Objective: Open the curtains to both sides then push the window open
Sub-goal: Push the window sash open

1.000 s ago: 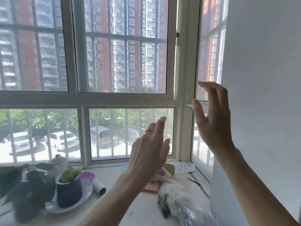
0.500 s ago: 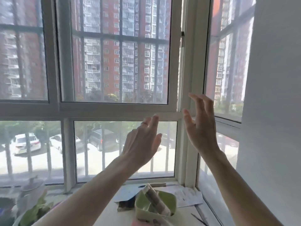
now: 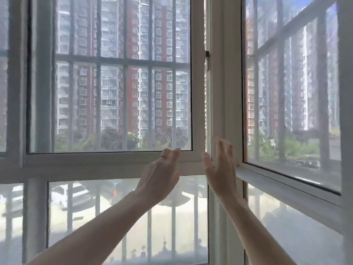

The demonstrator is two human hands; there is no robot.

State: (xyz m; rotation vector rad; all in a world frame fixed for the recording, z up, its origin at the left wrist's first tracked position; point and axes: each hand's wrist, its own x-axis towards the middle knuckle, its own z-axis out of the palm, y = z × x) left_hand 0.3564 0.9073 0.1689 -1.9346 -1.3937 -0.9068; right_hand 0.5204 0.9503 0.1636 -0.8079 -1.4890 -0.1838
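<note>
Up by the window frame (image 3: 198, 111), left hand (image 3: 162, 176) and right hand (image 3: 221, 169) hover, grips released, security bars (image 3: 124, 60) outside.

bare forearms, thin ring (image 3: 163, 156) on the left hand (image 3: 159, 179)

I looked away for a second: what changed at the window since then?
Both hands rose toward the upper sash: left hand now reaches its lower rail, right hand is by the corner post. The view tilted up, hiding the sill. Neither hand holds anything; the sash looks shut.
</note>
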